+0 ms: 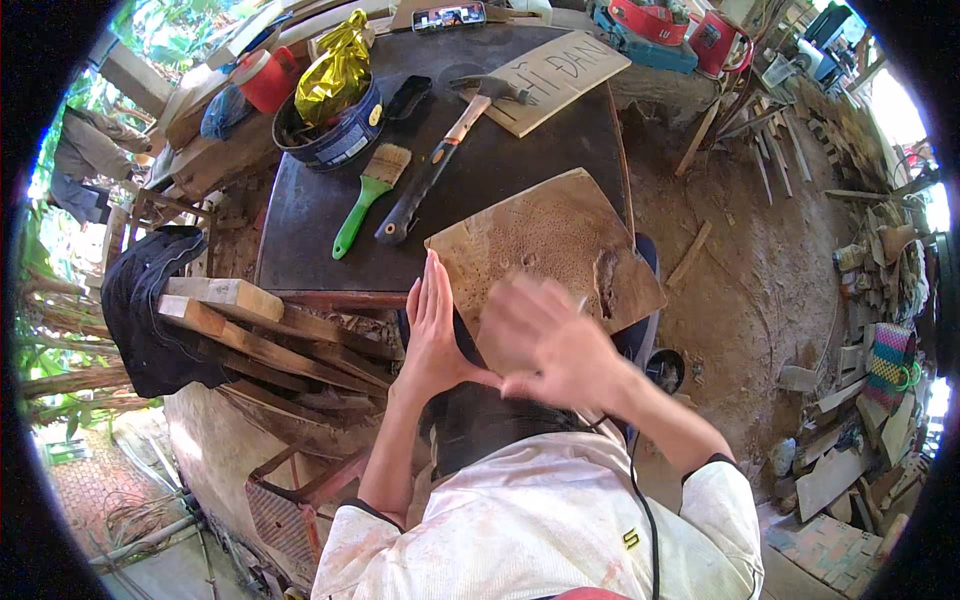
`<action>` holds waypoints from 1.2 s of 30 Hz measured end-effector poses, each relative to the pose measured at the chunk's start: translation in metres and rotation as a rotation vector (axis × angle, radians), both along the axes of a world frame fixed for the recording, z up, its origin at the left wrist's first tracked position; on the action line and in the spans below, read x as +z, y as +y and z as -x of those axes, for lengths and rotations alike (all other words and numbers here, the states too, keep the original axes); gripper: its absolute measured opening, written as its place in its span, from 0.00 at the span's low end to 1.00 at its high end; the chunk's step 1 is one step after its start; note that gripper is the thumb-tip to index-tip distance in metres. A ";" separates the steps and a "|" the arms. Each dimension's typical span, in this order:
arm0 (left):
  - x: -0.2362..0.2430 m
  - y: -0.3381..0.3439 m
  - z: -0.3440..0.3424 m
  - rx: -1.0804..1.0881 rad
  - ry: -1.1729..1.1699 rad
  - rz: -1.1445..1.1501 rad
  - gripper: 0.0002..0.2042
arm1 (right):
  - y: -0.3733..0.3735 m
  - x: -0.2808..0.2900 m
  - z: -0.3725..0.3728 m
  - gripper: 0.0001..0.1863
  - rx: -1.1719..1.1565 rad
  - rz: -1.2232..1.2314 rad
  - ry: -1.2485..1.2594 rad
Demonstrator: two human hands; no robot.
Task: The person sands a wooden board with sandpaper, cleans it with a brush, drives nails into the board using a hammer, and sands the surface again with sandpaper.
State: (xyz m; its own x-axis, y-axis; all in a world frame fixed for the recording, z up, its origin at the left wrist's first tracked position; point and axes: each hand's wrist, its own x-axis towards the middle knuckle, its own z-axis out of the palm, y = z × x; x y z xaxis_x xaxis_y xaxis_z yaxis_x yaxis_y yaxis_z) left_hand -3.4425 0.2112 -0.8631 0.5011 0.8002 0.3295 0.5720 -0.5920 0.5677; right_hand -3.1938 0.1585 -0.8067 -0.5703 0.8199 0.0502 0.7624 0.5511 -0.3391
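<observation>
A flat wooden board (540,225) lies tilted at the table's near edge, partly over my lap. Small pits cover its face, and a dark, ragged hollow marks its right side. My left hand (432,335) rests along the board's left edge, fingers straight and together, thumb stretched toward the near corner. Over the near part of the board is my right hand (545,335), blurred by motion, palm down with its fingers stretched out. A small pale bit shows beside it, too unclear to name. Beyond the board lie a hammer (432,175) and a green-handled paintbrush (370,200).
On the dark table (310,235) stand a blue tub (335,150) with gold foil in it and a lettered wooden plank (560,80). Timber pieces (265,335) and a dark cloth (150,310) are at left. Scrap wood (840,470) lines the right; a phone (448,17) is at the back.
</observation>
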 end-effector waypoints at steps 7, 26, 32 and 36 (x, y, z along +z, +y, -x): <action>-0.008 -0.001 0.004 -0.001 -0.024 -0.030 0.95 | 0.006 0.001 0.026 0.50 0.071 -0.022 0.092; -0.002 -0.004 0.005 -0.002 -0.053 -0.032 0.98 | 0.120 -0.009 0.032 0.48 -0.122 -0.123 -0.028; -0.008 -0.005 0.008 0.008 -0.013 0.014 0.98 | 0.099 -0.023 0.036 0.44 -0.048 -0.218 -0.070; -0.007 -0.006 0.011 0.013 -0.036 -0.026 0.98 | 0.108 -0.011 0.030 0.43 -0.245 -0.216 -0.142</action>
State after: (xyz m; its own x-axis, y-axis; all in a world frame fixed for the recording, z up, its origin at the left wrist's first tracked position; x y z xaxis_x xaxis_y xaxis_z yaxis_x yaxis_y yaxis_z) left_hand -3.4532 0.2050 -0.8700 0.4779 0.7976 0.3680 0.5596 -0.5994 0.5724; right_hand -3.2239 0.2664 -0.8175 -0.3722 0.9121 0.1718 0.9118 0.3939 -0.1160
